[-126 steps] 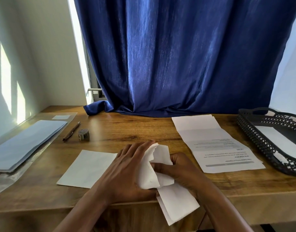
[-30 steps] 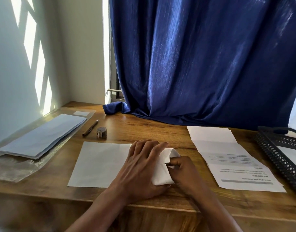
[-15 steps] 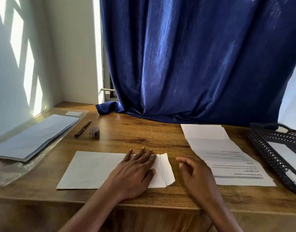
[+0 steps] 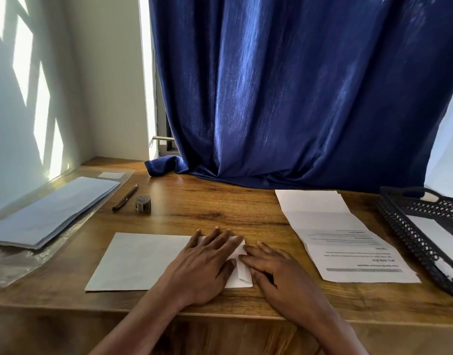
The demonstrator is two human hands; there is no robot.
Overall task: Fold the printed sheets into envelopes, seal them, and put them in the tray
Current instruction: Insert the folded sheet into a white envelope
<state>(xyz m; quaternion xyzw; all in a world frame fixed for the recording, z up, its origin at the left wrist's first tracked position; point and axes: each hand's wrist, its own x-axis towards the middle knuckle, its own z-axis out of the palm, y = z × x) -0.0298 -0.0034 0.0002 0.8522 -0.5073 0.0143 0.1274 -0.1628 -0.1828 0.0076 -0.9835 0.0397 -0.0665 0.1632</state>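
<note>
A white envelope (image 4: 138, 262) lies flat near the desk's front edge, its flap (image 4: 242, 271) folded over at the right end. My left hand (image 4: 202, 267) presses flat on the envelope's right part with straight fingers. My right hand (image 4: 274, 272) lies flat beside it, fingertips touching the folded flap. A printed sheet (image 4: 348, 242) with fold creases lies unfolded to the right. The black mesh tray (image 4: 409, 234) stands at the far right with a white envelope (image 4: 440, 234) inside.
A stack of pale blue envelopes (image 4: 51, 213) on a clear plastic sleeve lies at the left. A pen (image 4: 124, 197) and a small tape roll (image 4: 142, 202) sit behind the envelope. A blue curtain (image 4: 284, 98) hangs onto the desk's back edge.
Both hands held the envelope curled up off the desk; it now lies flat. My right hand has moved left onto the folded flap, and my left hand stays pressed down.
</note>
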